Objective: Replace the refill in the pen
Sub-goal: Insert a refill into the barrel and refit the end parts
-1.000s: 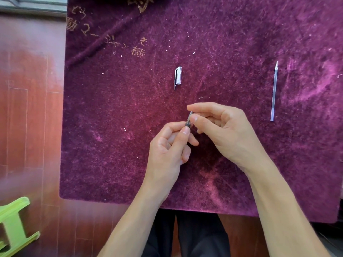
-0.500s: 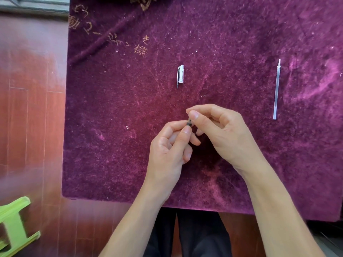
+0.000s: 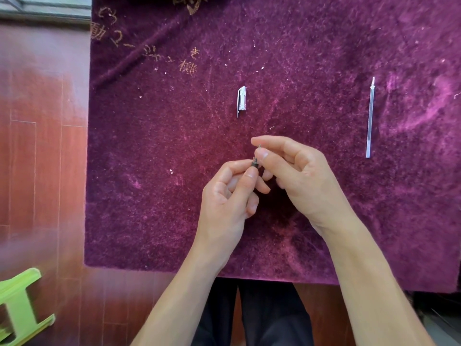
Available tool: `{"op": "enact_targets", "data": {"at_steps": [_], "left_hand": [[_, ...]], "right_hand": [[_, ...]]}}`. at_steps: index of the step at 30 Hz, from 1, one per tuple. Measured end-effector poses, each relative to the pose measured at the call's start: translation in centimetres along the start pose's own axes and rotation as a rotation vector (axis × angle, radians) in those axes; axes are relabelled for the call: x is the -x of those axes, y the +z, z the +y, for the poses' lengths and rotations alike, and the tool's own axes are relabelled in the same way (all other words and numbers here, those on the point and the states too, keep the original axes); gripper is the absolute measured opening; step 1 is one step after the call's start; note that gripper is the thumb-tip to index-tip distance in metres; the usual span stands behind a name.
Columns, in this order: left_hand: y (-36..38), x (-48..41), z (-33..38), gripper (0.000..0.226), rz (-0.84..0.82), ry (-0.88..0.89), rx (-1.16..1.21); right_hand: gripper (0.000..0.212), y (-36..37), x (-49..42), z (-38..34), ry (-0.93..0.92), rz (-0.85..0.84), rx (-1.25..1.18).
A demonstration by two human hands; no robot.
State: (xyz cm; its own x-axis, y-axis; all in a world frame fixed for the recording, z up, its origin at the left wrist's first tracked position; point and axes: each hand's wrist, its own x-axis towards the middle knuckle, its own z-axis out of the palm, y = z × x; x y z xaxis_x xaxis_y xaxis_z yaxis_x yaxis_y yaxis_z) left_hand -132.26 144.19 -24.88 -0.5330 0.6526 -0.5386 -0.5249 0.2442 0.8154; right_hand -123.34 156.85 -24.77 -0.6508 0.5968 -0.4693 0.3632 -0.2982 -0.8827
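Note:
Both hands meet over the middle of the purple cloth [image 3: 154, 196]. My left hand [image 3: 229, 196] grips the pen [image 3: 254, 164], which is almost wholly hidden in the fist; only its dark grip end shows. My right hand [image 3: 296, 176] pinches the pen's tip piece [image 3: 259, 146] between thumb and forefinger, right at that dark end. A clear pen cap [image 3: 241, 99] with a clip lies on the cloth beyond the hands. A thin refill [image 3: 370, 116] lies lengthwise far to the right, apart from both hands.
The purple cloth covers a table; its near edge runs above my dark trousers [image 3: 262, 315]. Red wood floor [image 3: 42, 171] lies to the left, with a green plastic stool [image 3: 17, 308] at the lower left. Gold embroidery [image 3: 147, 51] marks the cloth's far left.
My hands stay together at the pen's tip; the right fingers have shifted slightly on the tip piece. The view has drifted a little. Cap and refill lie unmoved.

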Motion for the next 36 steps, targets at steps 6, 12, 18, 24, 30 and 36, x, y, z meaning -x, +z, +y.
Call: {"op": "enact_targets", "data": {"at_steps": [6,12,18,24,30,36], "left_hand": [[-0.3,-0.1,0.0,0.018,-0.009,0.008,-0.012],[-0.4,-0.1,0.2,0.018,-0.011,-0.005,-0.014],[-0.7,-0.4,0.3,0.017,-0.006,0.002,-0.009],[-0.9,-0.5,0.2,0.018,-0.014,0.014,-0.015],[-1.0,-0.6,0.2,0.017,-0.026,0.02,0.004],[-0.8,-0.4,0.1,0.014,0.047,0.098,-0.041]], "right_hand": [[0.016,0.0,-0.1,0.3,0.009,0.017,0.032],[0.011,0.4,-0.3,0.3,0.011,0.041,-0.012],[0.023,0.4,-0.4,0.4,-0.021,-0.017,0.047],[0.015,0.7,-0.5,0.7,-0.016,0.02,-0.014],[0.013,1.4,-0.5,0.6,-0.058,0.05,-0.096],[0.013,3.0,-0.1,0.9,-0.056,0.168,-0.173]]}}
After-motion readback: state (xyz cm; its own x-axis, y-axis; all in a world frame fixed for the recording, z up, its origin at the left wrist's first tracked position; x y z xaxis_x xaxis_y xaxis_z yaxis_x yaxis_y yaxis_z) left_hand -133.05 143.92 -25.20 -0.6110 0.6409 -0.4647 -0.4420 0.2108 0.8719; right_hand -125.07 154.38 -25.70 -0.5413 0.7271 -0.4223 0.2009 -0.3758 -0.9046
